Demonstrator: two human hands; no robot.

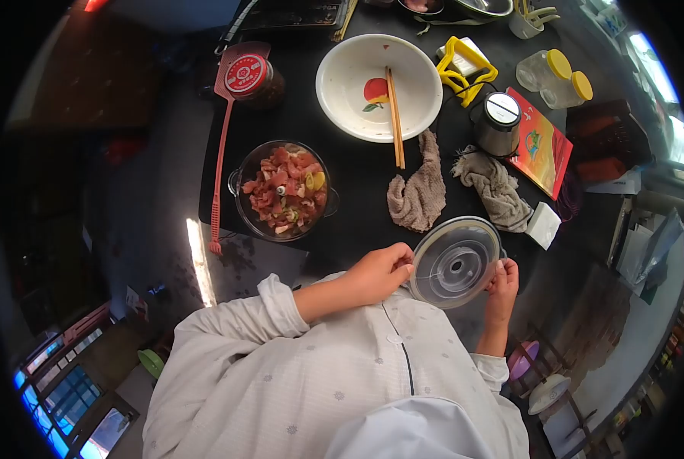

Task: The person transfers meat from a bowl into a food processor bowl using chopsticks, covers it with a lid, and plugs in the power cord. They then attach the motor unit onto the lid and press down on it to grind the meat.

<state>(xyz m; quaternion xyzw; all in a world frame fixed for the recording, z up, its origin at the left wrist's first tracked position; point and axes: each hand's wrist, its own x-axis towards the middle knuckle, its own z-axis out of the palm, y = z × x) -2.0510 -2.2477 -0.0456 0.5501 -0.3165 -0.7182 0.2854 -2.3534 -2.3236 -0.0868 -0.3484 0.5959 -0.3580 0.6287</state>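
Observation:
A round clear lid (443,277) with a pale rim and a hole at its centre is held tilted at the table's near edge. My left hand (380,274) pinches its left rim, and my right hand (502,284) grips its right rim. To the left, a glass bowl (242,200) holds cut pink meat (269,191) with yellow slices, and a small spindle tip shows in the middle. Behind the lid lies a crumpled brown cloth (418,195). Further back, a large white bowl (342,92) has wooden chopsticks (396,126) resting across its rim.
A red fly swatter (221,161) and a red-lidded jar (258,83) stand left. On the right are a steel motor unit (498,126), a second cloth (495,187), a white box (543,226), a red booklet (544,145), a yellow frame (464,67) and yellow-lidded jars (544,73).

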